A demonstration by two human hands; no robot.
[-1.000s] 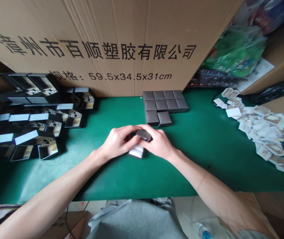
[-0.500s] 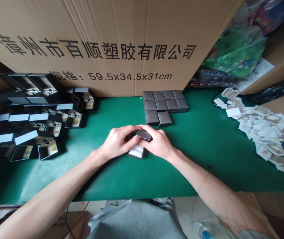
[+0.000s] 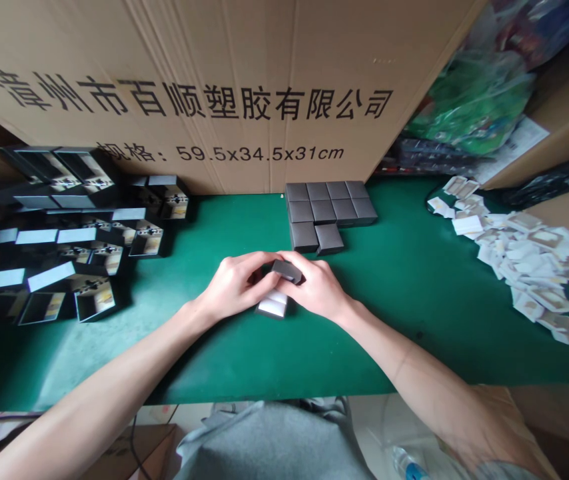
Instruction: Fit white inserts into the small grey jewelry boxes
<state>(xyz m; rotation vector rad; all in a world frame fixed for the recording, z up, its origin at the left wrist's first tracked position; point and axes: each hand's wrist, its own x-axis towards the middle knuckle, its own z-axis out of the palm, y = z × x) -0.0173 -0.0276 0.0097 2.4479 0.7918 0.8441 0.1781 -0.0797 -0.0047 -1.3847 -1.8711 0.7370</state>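
A small dark box (image 3: 287, 271) with its lid raised and a white insert (image 3: 273, 303) showing inside is between my two hands, near the middle of the table. My left hand (image 3: 239, 283) is closed around its left side, the thumb pressing toward the inside. My right hand (image 3: 317, 287) grips the other side, fingers bent round the dark lid. My fingers cover much of the box. Just beyond my hands, several closed dark boxes (image 3: 332, 203) sit side by side in rows.
Open dark boxes (image 3: 94, 297) are stacked and lined up at the left. White inserts (image 3: 519, 250) lie in a loose pile at the right. A large printed carton (image 3: 214, 60) stands along the back of the green table (image 3: 314, 360). Plastic bags (image 3: 479, 100) fill the back right.
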